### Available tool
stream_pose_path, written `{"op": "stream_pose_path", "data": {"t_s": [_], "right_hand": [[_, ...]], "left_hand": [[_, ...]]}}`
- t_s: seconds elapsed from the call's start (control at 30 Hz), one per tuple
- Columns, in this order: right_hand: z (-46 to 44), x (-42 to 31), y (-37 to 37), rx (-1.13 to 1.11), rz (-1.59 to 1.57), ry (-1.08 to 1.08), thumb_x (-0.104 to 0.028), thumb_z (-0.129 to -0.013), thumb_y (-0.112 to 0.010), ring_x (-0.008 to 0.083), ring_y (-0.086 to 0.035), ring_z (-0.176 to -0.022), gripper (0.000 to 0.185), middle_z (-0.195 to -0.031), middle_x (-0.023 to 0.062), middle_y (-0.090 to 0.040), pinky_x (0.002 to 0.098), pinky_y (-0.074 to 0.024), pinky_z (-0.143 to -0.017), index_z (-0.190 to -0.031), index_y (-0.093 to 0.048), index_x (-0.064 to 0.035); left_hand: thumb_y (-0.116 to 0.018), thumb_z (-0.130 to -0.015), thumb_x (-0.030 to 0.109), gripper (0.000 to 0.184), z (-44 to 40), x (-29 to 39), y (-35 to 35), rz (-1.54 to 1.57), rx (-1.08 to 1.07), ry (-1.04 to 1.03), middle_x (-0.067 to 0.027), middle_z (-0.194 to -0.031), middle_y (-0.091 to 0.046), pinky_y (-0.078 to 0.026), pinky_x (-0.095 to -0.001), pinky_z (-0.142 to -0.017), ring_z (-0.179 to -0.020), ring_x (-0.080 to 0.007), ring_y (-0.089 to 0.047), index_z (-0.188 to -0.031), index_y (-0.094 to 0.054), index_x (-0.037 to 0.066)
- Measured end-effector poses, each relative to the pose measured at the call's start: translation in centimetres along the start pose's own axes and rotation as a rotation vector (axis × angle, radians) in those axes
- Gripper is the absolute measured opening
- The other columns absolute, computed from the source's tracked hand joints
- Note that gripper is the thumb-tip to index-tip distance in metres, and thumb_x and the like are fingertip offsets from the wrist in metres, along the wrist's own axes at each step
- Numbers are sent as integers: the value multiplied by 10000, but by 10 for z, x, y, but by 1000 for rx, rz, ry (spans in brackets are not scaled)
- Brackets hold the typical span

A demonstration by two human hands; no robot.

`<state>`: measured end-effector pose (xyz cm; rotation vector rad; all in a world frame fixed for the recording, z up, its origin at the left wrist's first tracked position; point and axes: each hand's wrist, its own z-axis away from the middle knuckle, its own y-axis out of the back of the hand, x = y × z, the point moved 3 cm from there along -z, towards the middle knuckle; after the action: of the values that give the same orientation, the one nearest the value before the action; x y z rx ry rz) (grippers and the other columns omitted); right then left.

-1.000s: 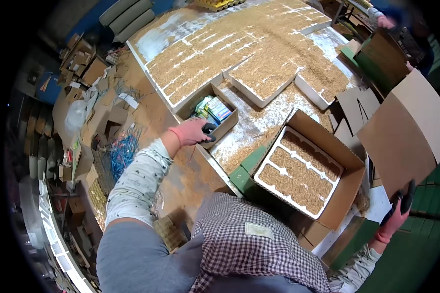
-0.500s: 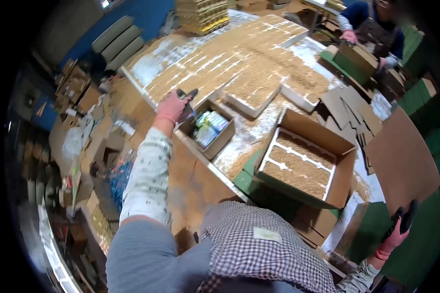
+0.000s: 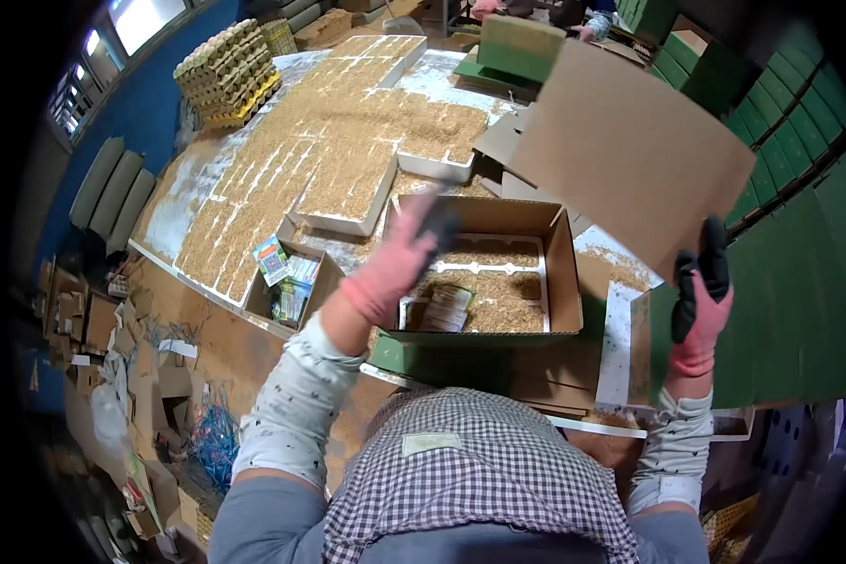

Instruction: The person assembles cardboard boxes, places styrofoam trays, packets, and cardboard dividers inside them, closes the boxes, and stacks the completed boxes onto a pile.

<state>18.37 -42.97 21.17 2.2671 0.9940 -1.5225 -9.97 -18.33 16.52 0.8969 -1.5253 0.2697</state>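
Note:
My left hand [image 3: 399, 254], in a pink glove with dark fingertips, is over the left side of an open cardboard box [image 3: 566, 268]. Motion smears its fingers. Inside that box, a white tray [image 3: 543, 282] holds brown husk-like filling, and a printed packet [image 3: 447, 308] lies on top of the filling. At the right, my right hand [image 3: 700, 301] grips the lower corner of a large flat cardboard sheet [image 3: 630, 150], which is raised. A small box [image 3: 325, 287] with several colourful packets [image 3: 296, 282] stands left of the open box.
Husk-filled trays [image 3: 348, 179] cover much of the table. Egg-carton-like stacks [image 3: 226, 75] stand at the back left, green boxes [image 3: 771, 141] at the right. Part of another person [image 3: 592, 23] shows at the far back. Tangled blue strands [image 3: 214, 437] lie lower left.
The view has turned rightward. My left hand has moved from the small box to the open box, where a packet now lies. The cardboard sheet in my right hand is higher and closer to the box.

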Motion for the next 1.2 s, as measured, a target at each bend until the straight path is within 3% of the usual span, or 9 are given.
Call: {"op": "stream_pose_path", "data": {"t_s": [0.1, 0.27, 0.33, 0.43, 0.63, 0.7, 0.9, 1.1, 1.2], "right_hand": [[23, 3, -38, -73, 18, -222, 63, -803, -570, 145, -532, -1101, 519, -1321, 103, -496, 251, -441, -906, -1307, -450, 28], [37, 15, -68, -471, -59, -553, 45, -790, -531, 82, -562, -946, 527, -1284, 61, -526, 198, -445, -755, -1310, -453, 12], [34, 14, -74, -454, 0, -478, 31, -786, -507, 74, -560, -971, 539, -1304, 56, -503, 174, -445, -709, -1320, -439, 0], [34, 8, -81, -512, -30, -524, 12, -805, -534, 46, -524, -944, 554, -1304, 50, -492, 158, -440, -733, -1344, -410, -14], [47, 1, -81, -399, 26, -516, 32, -778, -624, 46, -485, -1026, 624, -1340, 68, -461, 178, -442, -797, -1357, -396, -6], [44, 3, -62, -364, -82, -424, -14, -759, -666, 131, -441, -1193, 637, -1372, 95, -440, 253, -358, -972, -1341, -411, 23], [43, -9, -44, -500, 87, -540, -130, -725, -744, 182, -399, -1266, 695, -1344, 121, -469, 311, -275, -1065, -1322, -427, 35], [34, -55, -63, -390, 58, -551, -76, -673, -766, 180, -416, -1254, 746, -1340, 118, -471, 307, -300, -1052, -1327, -423, 30], [66, -34, -124, -447, 35, -204, 77, -719, -664, 172, -374, -1281, 677, -1392, 96, -416, 303, -393, -992, -1342, -404, 23]], "left_hand": [[-562, -875, 391, 725, -22, 3, 59, -226, 440, -306, -121, -1461, -290, -275, -406, -1082, -1328, -218, -285, -1414, -250, 19], [-467, -851, 617, 857, -75, -30, 78, 831, -31, 440, -297, -1336, -397, -457, -400, -904, -1087, -374, -543, -1447, -161, 84], [-508, -877, 514, 733, -87, -41, 74, 135, -117, 116, -217, -1249, -510, -493, -322, -772, -995, -245, -588, -1416, -269, 79], [-613, -852, 302, 632, -91, -36, 54, 425, -168, 457, -100, -1079, -604, -489, -273, -741, -924, -154, -592, -1384, -354, 82], [-536, -888, 291, 589, -91, 15, 34, -23, -189, -445, -169, -1266, -516, -440, -321, -917, -1128, -230, -531, -1388, -337, 52], [-364, -950, 365, 548, -87, 13, 30, 1052, -612, 84, -171, -1410, -367, -320, -393, -1049, -1286, -304, -374, -1400, -319, 54], [-657, -758, 51, 251, -78, 66, 39, -419, -188, -649, -123, -986, -656, -506, -306, -801, -897, -274, -632, -1008, -657, 73], [-662, -770, 77, 218, -72, 108, 52, -724, 226, -1092, -128, -971, -658, -507, -310, -777, -849, -270, -644, -985, -652, 39], [-633, -781, 57, 227, -92, 42, 62, -225, 776, -708, -131, -977, -657, -509, -304, -764, -852, -255, -640, -1001, -641, 5]]}}
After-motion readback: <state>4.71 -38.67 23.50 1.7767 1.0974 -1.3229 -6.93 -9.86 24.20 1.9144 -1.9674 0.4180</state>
